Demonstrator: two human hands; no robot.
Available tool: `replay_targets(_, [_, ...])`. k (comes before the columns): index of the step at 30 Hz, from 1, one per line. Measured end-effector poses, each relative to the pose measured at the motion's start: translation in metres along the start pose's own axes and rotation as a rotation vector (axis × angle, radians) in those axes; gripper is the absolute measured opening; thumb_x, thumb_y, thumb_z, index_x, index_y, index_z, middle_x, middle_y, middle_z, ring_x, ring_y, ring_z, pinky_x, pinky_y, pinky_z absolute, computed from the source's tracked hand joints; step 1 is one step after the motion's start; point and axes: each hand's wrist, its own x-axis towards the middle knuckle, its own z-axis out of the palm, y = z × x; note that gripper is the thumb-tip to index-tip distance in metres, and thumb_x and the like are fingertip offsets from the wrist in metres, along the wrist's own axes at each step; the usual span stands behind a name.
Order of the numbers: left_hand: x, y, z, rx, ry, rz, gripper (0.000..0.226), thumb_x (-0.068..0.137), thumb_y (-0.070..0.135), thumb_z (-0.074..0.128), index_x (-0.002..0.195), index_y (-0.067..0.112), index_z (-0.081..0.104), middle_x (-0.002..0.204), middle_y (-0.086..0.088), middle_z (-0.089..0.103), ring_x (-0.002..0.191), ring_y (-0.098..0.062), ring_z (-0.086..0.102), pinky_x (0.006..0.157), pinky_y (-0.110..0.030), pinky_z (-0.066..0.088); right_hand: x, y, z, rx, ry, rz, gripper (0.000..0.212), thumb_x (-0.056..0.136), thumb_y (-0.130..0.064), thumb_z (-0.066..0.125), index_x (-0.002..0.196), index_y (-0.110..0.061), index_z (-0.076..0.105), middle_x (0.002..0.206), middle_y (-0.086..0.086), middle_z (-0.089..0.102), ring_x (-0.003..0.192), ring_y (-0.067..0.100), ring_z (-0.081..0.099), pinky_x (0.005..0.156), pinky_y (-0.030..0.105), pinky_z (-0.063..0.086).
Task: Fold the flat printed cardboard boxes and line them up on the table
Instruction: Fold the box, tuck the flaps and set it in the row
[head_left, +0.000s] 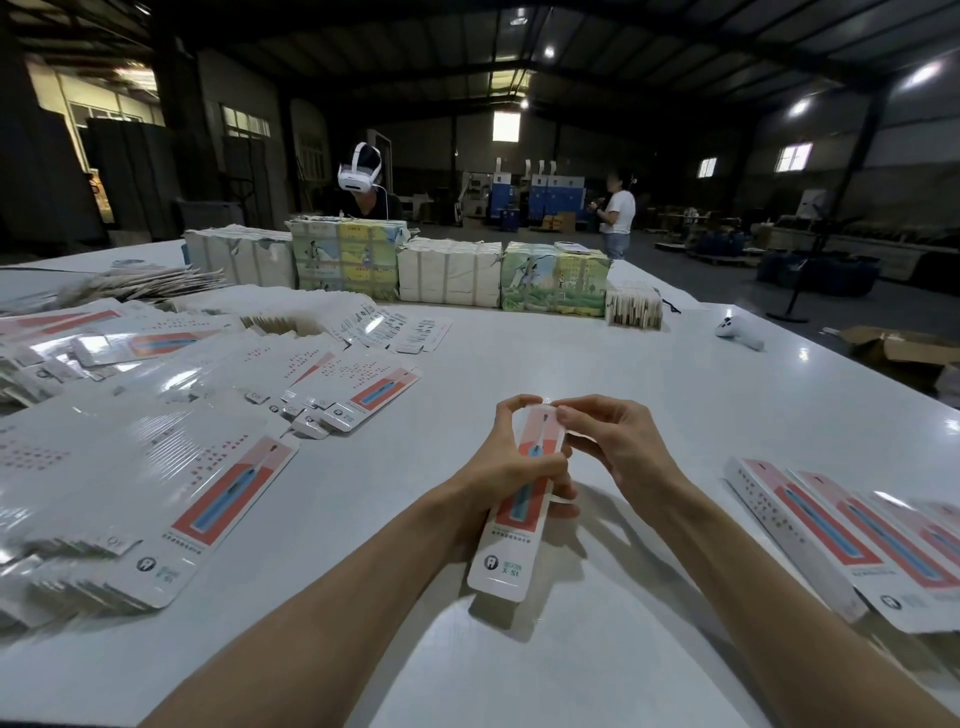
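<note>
A long narrow white box (506, 551) printed with a red panel and a blue toothbrush stands tilted above the white table (597, 364). My left hand (498, 467) grips its middle from the left side. My right hand (618, 441) pinches the flap at its far top end. Flat printed blanks (156, 478) lie in fanned heaps on the left. Folded boxes (852, 535) of the same print lie side by side at the right edge.
Bundled stacks of white and green printed cartons (452, 270) line the table's far side. A white controller (740, 332) lies far right. A person in a headset (363, 179) works behind the stacks, another person (618, 213) stands beyond. An open brown carton (898, 348) sits on the floor.
</note>
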Motion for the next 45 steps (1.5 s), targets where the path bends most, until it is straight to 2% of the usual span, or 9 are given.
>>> replay_targets(10, [-0.002, 0.004, 0.003, -0.090, 0.022, -0.038, 0.089, 0.081, 0.003, 0.080, 0.141, 0.042, 0.028, 0.118, -0.021, 0.061, 0.078, -0.029, 0.079, 0.064, -0.035, 0.063, -0.002, 0.006, 0.011, -0.033, 0.062, -0.022, 0.017, 0.100, -0.015, 0.069, 0.113, -0.006, 0.076, 0.103, 0.012, 0.079, 0.097, 0.036, 0.074, 0.094, 0.048, 0.062])
replay_targets(15, [0.005, 0.003, 0.006, -0.294, 0.195, -0.008, 0.087, 0.085, -0.002, 0.080, 0.142, 0.038, 0.027, 0.121, -0.024, 0.061, 0.074, -0.026, 0.077, 0.064, -0.035, 0.062, -0.007, 0.007, 0.026, -0.390, 0.114, -0.156, 0.030, 0.107, -0.023, 0.060, 0.136, -0.015, 0.059, 0.131, 0.001, 0.064, 0.111, 0.014, 0.067, 0.074, 0.015, 0.059])
replay_targets(21, [-0.002, 0.017, -0.001, -0.658, 0.264, 0.045, 0.052, 0.102, 0.027, 0.055, 0.148, 0.010, 0.040, 0.122, -0.028, 0.058, 0.102, -0.045, 0.065, 0.079, -0.057, 0.062, -0.021, -0.014, 0.039, -0.777, -0.035, -0.256, 0.032, 0.104, -0.047, 0.058, 0.114, -0.018, 0.070, 0.108, -0.003, 0.072, 0.092, 0.014, 0.070, 0.082, 0.038, 0.062])
replay_targets(25, [-0.008, 0.022, 0.004, -0.681, 0.263, -0.009, 0.060, 0.104, 0.044, 0.055, 0.148, 0.007, 0.042, 0.137, -0.030, 0.058, 0.120, -0.043, 0.066, 0.082, -0.047, 0.064, -0.031, -0.019, 0.046, -1.060, -0.114, -0.207, 0.042, 0.096, -0.063, 0.061, 0.102, -0.021, 0.059, 0.091, -0.009, 0.062, 0.075, 0.011, 0.060, 0.068, 0.026, 0.051])
replay_targets(29, [-0.017, 0.025, 0.007, -0.729, 0.032, -0.068, 0.057, 0.102, 0.055, 0.052, 0.135, 0.008, 0.059, 0.126, -0.022, 0.068, 0.111, -0.035, 0.071, 0.082, -0.047, 0.063, -0.044, -0.018, 0.038, -1.245, -0.030, -0.249, 0.041, 0.101, -0.052, 0.062, 0.119, -0.016, 0.055, 0.104, -0.001, 0.060, 0.079, 0.015, 0.056, 0.067, 0.021, 0.045])
replay_targets(33, [-0.011, 0.020, 0.011, -0.669, 0.067, -0.112, 0.046, 0.100, 0.057, 0.059, 0.127, 0.020, 0.057, 0.132, -0.021, 0.065, 0.117, -0.040, 0.069, 0.102, -0.053, 0.056, -0.062, -0.021, 0.018, -1.381, 0.076, -0.180, 0.035, 0.099, -0.040, 0.064, 0.121, -0.013, 0.057, 0.103, 0.004, 0.065, 0.071, 0.015, 0.051, 0.056, 0.015, 0.030])
replay_targets(37, [-0.007, 0.011, 0.007, -0.504, 0.152, -0.040, 0.048, 0.098, 0.048, 0.067, 0.133, 0.016, 0.060, 0.130, -0.015, 0.069, 0.116, -0.030, 0.071, 0.097, -0.046, 0.061, -0.087, -0.022, -0.020, -1.389, 0.161, 0.066, 0.028, 0.098, -0.035, 0.069, 0.114, -0.013, 0.060, 0.101, 0.002, 0.063, 0.077, 0.014, 0.063, 0.069, 0.021, 0.047])
replay_targets(41, [-0.010, 0.010, 0.002, -0.443, 0.163, 0.011, 0.035, 0.095, 0.040, 0.070, 0.117, 0.015, 0.078, 0.124, -0.012, 0.073, 0.115, -0.026, 0.071, 0.089, -0.038, 0.063, -0.115, -0.018, -0.057, -1.537, 0.245, 0.197, 0.038, 0.107, -0.033, 0.055, 0.140, -0.014, 0.050, 0.140, 0.009, 0.056, 0.122, 0.021, 0.061, 0.108, 0.032, 0.050])
replay_targets(45, [-0.014, 0.009, 0.002, -0.338, 0.115, 0.035, 0.031, 0.095, 0.044, 0.066, 0.114, 0.024, 0.081, 0.120, -0.004, 0.075, 0.112, -0.018, 0.073, 0.086, -0.031, 0.062, -0.130, -0.019, -0.081, -1.475, 0.326, 0.210, 0.019, 0.104, -0.027, 0.061, 0.118, -0.016, 0.053, 0.113, 0.006, 0.062, 0.090, 0.017, 0.065, 0.087, 0.034, 0.060])
